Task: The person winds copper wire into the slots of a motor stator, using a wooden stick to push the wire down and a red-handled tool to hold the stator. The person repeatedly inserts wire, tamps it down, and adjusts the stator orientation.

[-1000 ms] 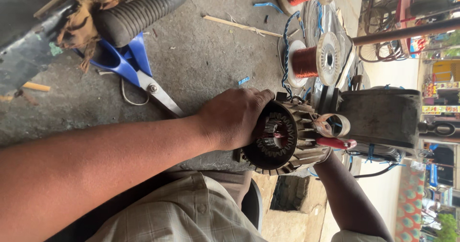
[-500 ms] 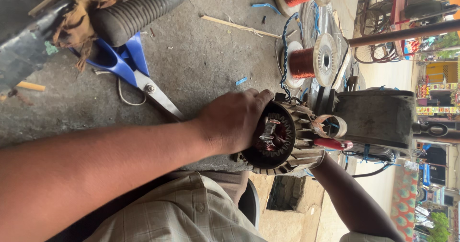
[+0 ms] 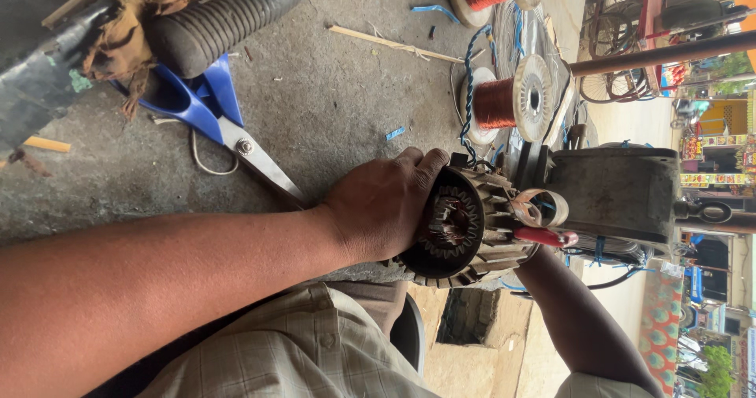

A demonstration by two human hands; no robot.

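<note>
My left hand [image 3: 378, 209] grips the rim of a round motor stator [image 3: 461, 229], a dark ring with copper windings inside and metal fins around it. The stator is held off the concrete floor [image 3: 346, 99], its open end facing me. My right forearm comes up from the lower right and the right hand [image 3: 529, 258] disappears behind the stator, so its fingers are hidden. A red tool handle [image 3: 543, 236] sticks out just where that wrist ends. A loop of tan tape [image 3: 543, 207] sits on the far side of the stator.
Blue-handled scissors [image 3: 209, 107] lie on the floor at left beside a black ribbed hose [image 3: 220, 16]. Spools of copper wire [image 3: 508, 99] stand beyond the stator, with a grey metal block [image 3: 618, 193] to its right. A thin wooden stick [image 3: 394, 44] lies farther off.
None of the objects has visibly moved. My left hand keeps the same hold on the stator, and the view has only shifted slightly.
</note>
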